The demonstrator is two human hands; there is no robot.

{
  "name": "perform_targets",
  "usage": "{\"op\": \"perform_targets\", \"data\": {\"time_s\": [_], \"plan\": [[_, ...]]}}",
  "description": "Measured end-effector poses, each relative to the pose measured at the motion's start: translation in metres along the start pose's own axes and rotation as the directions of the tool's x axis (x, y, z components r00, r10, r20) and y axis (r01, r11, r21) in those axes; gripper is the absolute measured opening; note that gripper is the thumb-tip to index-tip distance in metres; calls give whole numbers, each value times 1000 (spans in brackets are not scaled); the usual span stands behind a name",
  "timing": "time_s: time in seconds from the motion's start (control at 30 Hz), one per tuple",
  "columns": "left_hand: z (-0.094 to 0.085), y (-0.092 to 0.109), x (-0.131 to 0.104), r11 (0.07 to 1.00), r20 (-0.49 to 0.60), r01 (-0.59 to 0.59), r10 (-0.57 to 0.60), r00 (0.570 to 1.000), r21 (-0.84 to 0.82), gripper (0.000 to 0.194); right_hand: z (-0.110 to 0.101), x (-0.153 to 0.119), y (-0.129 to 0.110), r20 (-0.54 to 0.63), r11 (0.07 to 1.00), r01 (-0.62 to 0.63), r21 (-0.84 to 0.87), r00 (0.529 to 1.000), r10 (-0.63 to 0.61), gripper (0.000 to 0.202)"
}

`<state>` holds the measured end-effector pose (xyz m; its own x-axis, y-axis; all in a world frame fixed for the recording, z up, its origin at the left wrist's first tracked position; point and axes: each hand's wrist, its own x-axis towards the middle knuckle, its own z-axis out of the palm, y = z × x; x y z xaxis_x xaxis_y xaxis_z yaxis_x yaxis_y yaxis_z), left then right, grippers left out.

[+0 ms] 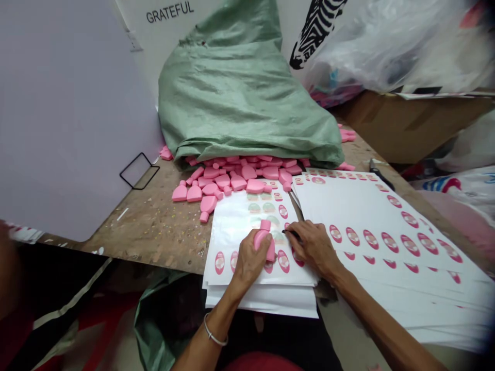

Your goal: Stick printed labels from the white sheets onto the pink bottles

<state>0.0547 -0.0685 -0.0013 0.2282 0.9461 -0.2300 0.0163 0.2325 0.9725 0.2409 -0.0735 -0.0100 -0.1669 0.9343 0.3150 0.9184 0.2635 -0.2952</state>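
Observation:
A small pink plastic bottle (265,240) is gripped in my left hand (246,258), its cap pointing away from me. It is held over a white sheet of stickers (228,229) printed with pink ovals and pale green shapes. My right hand (314,248) is closed around a thin dark tool (292,234), whose tip is near the sheet's right part. The tool's kind is too small to tell. Beyond my hands lies a heap of similar pink bottles (237,181), some of them resting on the sheet's far edge.
A large green sack (247,98) stands behind the heap, with bottles spilling from under it. More sticker sheets (363,206) lie in stacks at the right, near black-handled scissors (381,175). A black wire frame (139,172) and a white panel (77,118) stand at the left. Cardboard (417,121) borders the right.

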Motion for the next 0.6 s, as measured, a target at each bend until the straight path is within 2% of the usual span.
{"op": "perform_targets", "data": {"time_s": [0.23, 0.4, 0.5, 0.6], "plan": [[-1, 2, -1, 978, -31, -94, 101, 994, 188, 32, -3, 5, 6, 78, 994, 2, 105, 997, -10, 10], [-1, 4, -1, 943, -31, -135, 152, 988, 305, 32, 2, 7, 1, -28, 997, 1, 74, 1000, 1, 18], [-2, 2, 1, 954, -31, -145, 158, 987, 264, 34, -1, 5, -2, -124, 988, 19, 152, 992, 0, 18], [-2, 0, 1, 995, -27, -74, 76, 997, 60, 41, -12, 2, -7, -92, 916, -113, 384, 983, 160, 22]]}}
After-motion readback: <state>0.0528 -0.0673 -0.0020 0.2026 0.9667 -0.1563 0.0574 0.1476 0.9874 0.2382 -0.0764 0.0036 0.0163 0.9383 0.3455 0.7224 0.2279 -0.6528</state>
